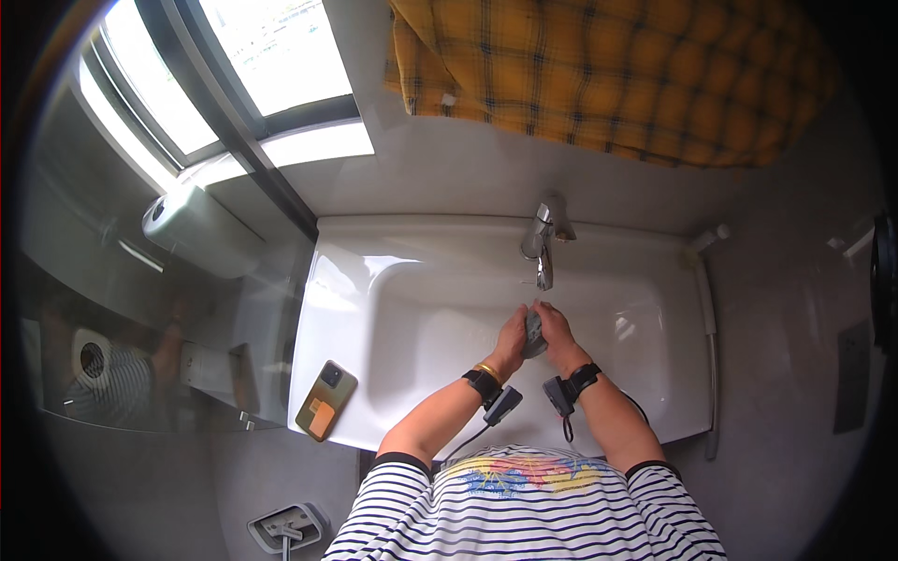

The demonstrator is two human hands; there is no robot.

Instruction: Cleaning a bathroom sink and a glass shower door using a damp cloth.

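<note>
Over the white rectangular sink (449,336), my left hand (513,338) and my right hand (555,329) hold a small dark grey object (535,335) between them. The object's kind is hard to tell; its surface looks mottled. Both hands are just below the spout of a chrome faucet (539,242), with the fingertips close under it. Whether water is running cannot be told. Black straps with small devices are around both wrists, and a gold-coloured bangle circles the left one.
A smartphone (326,400) lies on the sink's left rim. Above the sink hangs an orange plaid cloth (596,77). A glass panel (140,315) and a window (280,56) are at the left. A grey pipe (711,365) runs along the sink's right side.
</note>
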